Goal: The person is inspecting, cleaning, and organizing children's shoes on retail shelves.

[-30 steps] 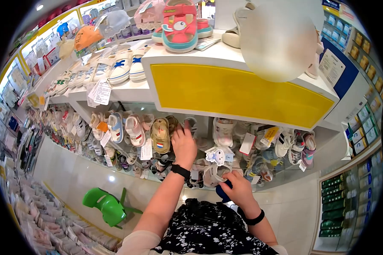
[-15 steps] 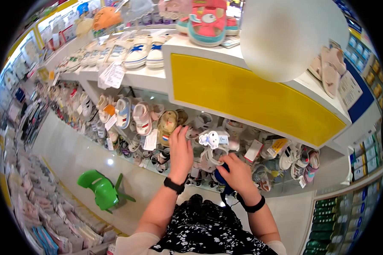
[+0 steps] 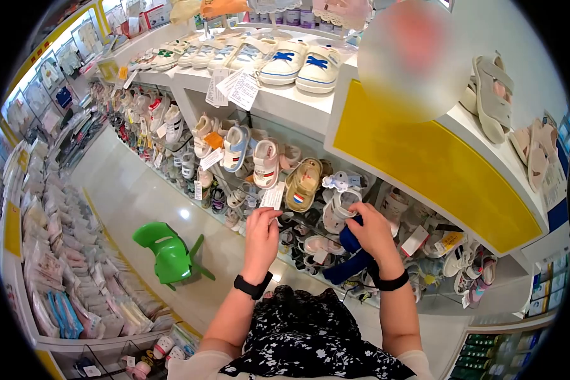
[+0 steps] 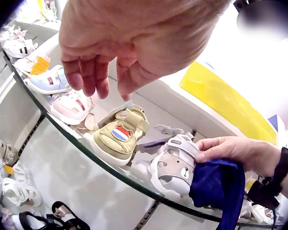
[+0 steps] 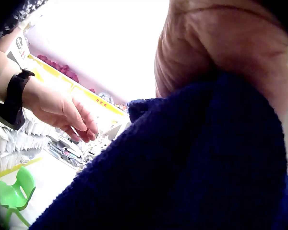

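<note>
My right hand [image 3: 375, 233] holds a dark blue cloth [image 3: 354, 267], its fingertips at the ankle opening of a pale grey-white sandal [image 3: 335, 214]. In the left wrist view the sandal [image 4: 173, 165] rests on the glass shelf, right of a khaki shoe [image 4: 117, 136] with a red, white and blue patch. Blue cloth [image 5: 182, 163] fills much of the right wrist view, below the palm. Loosely bent and empty, my left hand [image 3: 259, 240] is in front of the shelf, near a white paper tag [image 3: 273, 196]; the left wrist view has its fingers above the shoes.
Other small shoes line the glass shelf [image 4: 96, 155] and the levels below. Above stands a white counter with a yellow panel [image 3: 424, 171], white shoes [image 3: 297, 68] on top. A green chair [image 3: 171, 253] is on the floor at left, beside racks of packaged goods [image 3: 76, 259].
The left hand has drawn back from behind the khaki shoe toward the body. The right hand has brought the grey-white sandal from the shelf front to beside the khaki shoe, still holding the cloth.
</note>
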`<action>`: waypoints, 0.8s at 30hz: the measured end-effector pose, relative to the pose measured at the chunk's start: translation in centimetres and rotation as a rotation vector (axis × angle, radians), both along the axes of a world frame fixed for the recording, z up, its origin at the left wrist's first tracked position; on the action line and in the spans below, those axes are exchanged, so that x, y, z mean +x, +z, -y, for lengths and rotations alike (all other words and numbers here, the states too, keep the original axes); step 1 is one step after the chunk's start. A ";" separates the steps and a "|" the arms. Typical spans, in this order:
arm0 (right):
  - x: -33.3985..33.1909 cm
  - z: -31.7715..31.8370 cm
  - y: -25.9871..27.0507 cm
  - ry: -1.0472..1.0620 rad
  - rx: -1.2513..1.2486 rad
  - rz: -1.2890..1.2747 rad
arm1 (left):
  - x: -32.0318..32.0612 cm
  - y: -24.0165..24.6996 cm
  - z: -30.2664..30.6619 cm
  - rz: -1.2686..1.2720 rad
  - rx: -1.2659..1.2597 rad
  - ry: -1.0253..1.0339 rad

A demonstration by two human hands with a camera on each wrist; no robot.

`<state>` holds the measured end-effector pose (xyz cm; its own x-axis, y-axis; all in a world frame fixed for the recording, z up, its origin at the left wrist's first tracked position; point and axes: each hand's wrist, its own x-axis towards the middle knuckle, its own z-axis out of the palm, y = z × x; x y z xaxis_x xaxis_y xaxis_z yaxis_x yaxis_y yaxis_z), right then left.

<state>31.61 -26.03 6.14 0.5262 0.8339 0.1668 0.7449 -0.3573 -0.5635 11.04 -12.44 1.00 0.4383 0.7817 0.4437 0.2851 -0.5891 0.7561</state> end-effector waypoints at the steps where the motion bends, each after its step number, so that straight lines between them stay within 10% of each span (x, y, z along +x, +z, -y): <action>1: 0.0 -0.3 -0.2 -0.005 0.011 -0.008 | 0.0 0.1 -0.6 -0.004 0.007 -0.001; 11: -3.3 1.2 1.3 -0.200 0.018 -0.132 | 1.2 -0.2 -8.8 -0.034 -0.001 -0.006; 18: -5.8 4.3 -0.2 -0.258 0.181 -0.180 | 2.2 -2.8 -15.7 0.144 -0.446 -0.120; 24: -8.8 2.8 -1.0 -0.241 0.185 -0.327 | 2.9 -1.9 -18.1 -0.006 -0.163 -0.119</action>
<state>22.81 -28.79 5.18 0.7517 0.6527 0.0940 0.4244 -0.3697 -0.8265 13.98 5.66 -0.89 0.5339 0.7856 0.3127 0.2256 -0.4887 0.8428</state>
